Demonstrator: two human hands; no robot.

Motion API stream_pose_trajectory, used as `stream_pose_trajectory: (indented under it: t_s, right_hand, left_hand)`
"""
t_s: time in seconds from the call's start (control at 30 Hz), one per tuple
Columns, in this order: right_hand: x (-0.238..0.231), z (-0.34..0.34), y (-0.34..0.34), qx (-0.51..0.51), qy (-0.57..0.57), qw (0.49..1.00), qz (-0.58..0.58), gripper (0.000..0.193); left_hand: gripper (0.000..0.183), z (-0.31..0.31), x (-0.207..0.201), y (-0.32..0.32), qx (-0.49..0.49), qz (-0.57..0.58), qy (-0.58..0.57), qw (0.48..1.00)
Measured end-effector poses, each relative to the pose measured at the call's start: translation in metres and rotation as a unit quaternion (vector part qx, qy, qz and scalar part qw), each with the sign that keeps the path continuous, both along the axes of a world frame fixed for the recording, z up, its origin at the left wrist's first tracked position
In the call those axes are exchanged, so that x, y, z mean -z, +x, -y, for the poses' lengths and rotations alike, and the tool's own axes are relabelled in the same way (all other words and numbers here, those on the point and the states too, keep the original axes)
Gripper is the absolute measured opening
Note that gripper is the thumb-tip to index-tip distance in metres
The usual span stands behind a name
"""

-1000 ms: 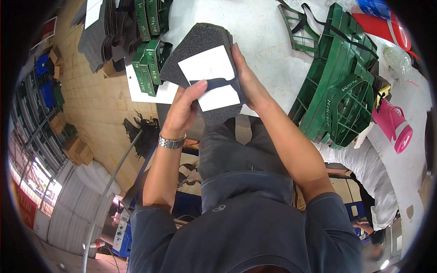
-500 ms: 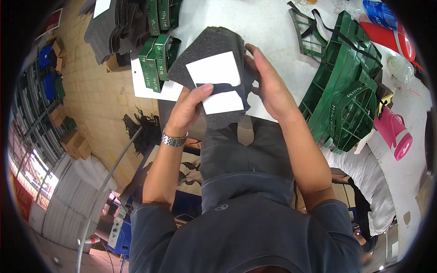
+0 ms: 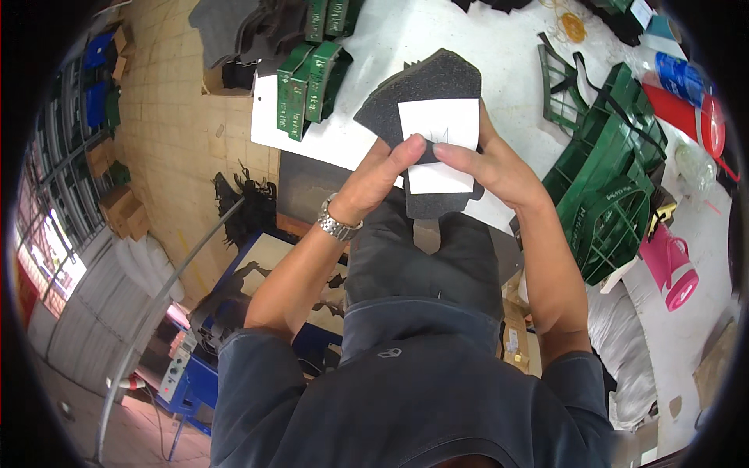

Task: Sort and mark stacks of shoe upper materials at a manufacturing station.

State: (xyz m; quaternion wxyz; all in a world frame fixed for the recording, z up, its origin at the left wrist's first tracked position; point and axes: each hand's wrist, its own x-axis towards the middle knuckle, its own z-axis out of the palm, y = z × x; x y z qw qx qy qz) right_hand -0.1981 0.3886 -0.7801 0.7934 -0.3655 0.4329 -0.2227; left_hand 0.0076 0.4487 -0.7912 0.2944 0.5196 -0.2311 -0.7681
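A stack of dark grey speckled cut pieces (image 3: 437, 78) is held over the near edge of the white table. On top lies a white paper slip (image 3: 441, 179), with a dark band crossing its middle. My left hand (image 3: 382, 175) grips the stack from the left, its thumb pressed on the slip near the band. From the right, my right hand (image 3: 499, 168) holds the same stack, thumb also on the slip. The two thumb tips are close together over the band. The other fingers are hidden beneath the stack.
Green moulds (image 3: 300, 90) stand at the table's left edge, beside more dark stacked pieces (image 3: 242, 31). At right lie larger green frames (image 3: 597, 171), a pink bottle (image 3: 669, 265), a blue-labelled bottle (image 3: 680, 78) and a red item (image 3: 690, 117). A metal rail (image 3: 168, 285) runs at left.
My right hand, earlier apart from the stack's right side with fingers extended, now grips it with its thumb on the slip. The stack has turned and shifted right in view.
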Motion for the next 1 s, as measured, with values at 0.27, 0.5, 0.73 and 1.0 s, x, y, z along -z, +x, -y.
stream_pose_trajectory:
  t_s: [0.27, 0.5, 0.73, 1.0]
  right_hand:
    - [-0.012, -0.023, 0.005, 0.213, -0.191, 0.946, -0.156, 0.077]
    - [-0.059, -0.024, -0.003, 0.03, -0.393, 0.877, -0.276, 0.033]
    - [-0.057, -0.024, -0.007, -0.006, -0.388, 0.87, -0.304, 0.022]
    - [-0.064, -0.017, -0.001, -0.078, -0.492, 0.789, -0.36, 0.018]
  left_hand:
    - [0.092, 0.019, -0.018, -0.01, -0.185, 0.036, -0.103, 0.977]
    - [0.091, 0.013, -0.016, -0.014, -0.237, -0.009, -0.103, 0.966]
    - [0.068, 0.005, -0.04, -0.019, -0.227, 0.209, -0.159, 0.938]
    - [0.061, 0.006, -0.042, -0.042, -0.218, 0.151, -0.179, 0.947]
